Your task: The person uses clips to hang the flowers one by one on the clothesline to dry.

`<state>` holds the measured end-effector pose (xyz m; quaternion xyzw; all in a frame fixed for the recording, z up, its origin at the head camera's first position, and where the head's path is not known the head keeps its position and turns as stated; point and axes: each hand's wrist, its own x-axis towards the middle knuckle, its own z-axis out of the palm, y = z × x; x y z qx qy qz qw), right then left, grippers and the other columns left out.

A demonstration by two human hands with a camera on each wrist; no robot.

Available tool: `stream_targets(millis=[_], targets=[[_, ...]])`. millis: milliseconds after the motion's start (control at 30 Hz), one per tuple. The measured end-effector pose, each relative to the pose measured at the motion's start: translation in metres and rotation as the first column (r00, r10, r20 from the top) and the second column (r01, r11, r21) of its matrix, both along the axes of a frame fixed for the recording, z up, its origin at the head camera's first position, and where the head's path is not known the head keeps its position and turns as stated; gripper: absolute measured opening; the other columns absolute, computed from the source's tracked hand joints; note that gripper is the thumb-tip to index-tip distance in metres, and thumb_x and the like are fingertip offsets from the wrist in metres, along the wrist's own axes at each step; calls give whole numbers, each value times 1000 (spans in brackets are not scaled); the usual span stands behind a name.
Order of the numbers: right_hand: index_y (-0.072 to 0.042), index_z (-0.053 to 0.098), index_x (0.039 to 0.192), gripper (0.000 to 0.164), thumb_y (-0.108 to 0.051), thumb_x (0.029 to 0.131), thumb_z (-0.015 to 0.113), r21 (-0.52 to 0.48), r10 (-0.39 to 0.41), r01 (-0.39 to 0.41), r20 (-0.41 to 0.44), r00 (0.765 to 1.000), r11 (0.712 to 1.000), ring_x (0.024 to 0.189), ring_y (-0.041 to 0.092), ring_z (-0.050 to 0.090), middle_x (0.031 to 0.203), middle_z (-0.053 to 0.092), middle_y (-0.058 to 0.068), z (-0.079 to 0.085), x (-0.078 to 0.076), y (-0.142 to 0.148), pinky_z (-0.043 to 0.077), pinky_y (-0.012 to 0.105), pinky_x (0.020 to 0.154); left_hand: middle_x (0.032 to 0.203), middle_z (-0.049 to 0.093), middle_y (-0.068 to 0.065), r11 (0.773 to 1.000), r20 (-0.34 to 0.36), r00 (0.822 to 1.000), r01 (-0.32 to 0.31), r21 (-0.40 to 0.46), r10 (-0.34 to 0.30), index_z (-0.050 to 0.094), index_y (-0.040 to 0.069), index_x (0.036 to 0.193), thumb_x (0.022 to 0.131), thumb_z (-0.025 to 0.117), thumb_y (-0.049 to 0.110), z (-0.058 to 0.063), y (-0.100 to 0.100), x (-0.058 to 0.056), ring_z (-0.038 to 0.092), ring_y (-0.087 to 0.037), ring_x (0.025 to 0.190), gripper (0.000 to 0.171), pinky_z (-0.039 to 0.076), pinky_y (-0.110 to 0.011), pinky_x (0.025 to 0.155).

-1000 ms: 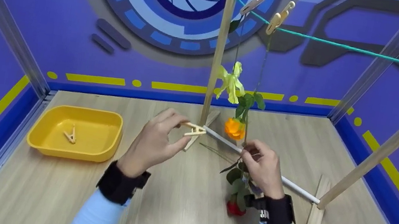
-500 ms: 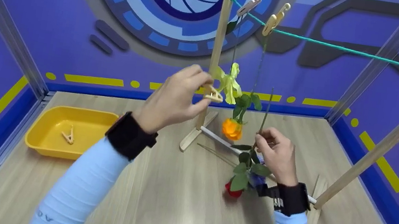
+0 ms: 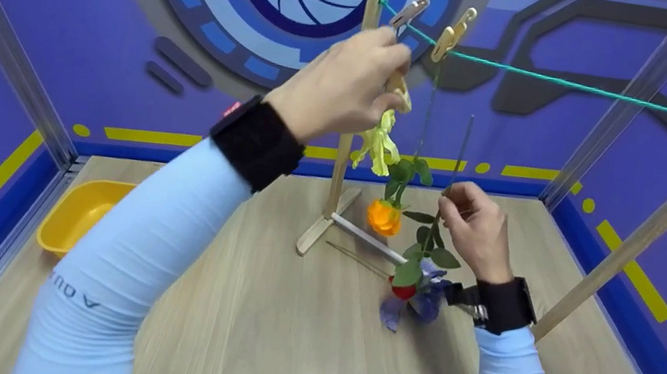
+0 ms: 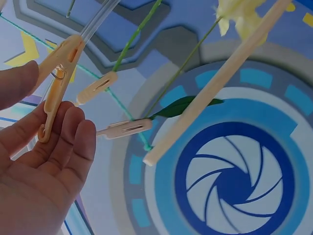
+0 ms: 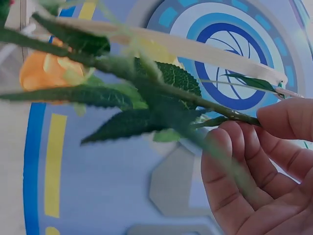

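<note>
My left hand (image 3: 347, 82), raised in front of the left post, holds a pale clothespin (image 4: 61, 73) between thumb and fingers. My right hand (image 3: 477, 233) pinches the stem (image 3: 465, 142) of a red rose, lifted upside down with its bloom (image 3: 403, 290) lowest and green leaves above it. A purple flower (image 3: 428, 299) lies on the table behind the rose. From the green line (image 3: 564, 82), a yellow flower (image 3: 379, 151) and an orange rose (image 3: 383, 218) hang head down, each under a clothespin. The left hand partly covers the yellow flower.
Wooden posts (image 3: 337, 187) carry the line's ends, the right post (image 3: 646, 240) leaning in view. A white bar (image 3: 369, 238) joins their feet. The yellow basin (image 3: 63, 224) at left is partly behind my left sleeve. Printed walls enclose the table.
My left hand has risen up and right toward the line with the clothespin. My right hand has moved up and slightly right, lifting the red rose.
</note>
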<state>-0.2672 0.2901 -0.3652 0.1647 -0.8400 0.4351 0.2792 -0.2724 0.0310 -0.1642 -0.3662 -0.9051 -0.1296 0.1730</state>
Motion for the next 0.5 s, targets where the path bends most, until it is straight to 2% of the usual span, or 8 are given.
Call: stream_targets(millis=[100,267,367,500], targets=[[-1,69,96,5,1,97,65,27,-14,15,-31,999,1000,65,6,57,79,68,10,6,-6,2,46,14,63,120,57,-8,997,-19,999,-32,-69,30,63,5,123,103,65,28,19,14,-1,53,-21,109,31,48,-27,96],[-1,69,92,5,3,95,67,65,-33,38,-73,997,997,66,8,57,79,68,10,17,-12,2,45,14,66,123,56,-7,990,-101,994,-52,-130,39,64,7,126,103,63,17,45,39,-6,50,-21,112,25,47,-26,97],[-1,69,91,4,2,94,68,73,-40,47,-98,994,996,67,9,57,79,68,11,22,-16,1,44,14,66,129,56,-8,987,-158,987,-60,-146,36,65,5,123,103,54,8,55,54,-11,50,-21,114,23,47,-27,98],[-1,70,93,4,2,94,67,72,-41,49,-115,993,996,67,11,58,80,69,12,29,-21,-2,43,13,66,130,59,-9,979,-242,970,-78,-190,30,66,3,123,100,41,1,62,71,-19,52,-22,113,33,47,-32,100]])
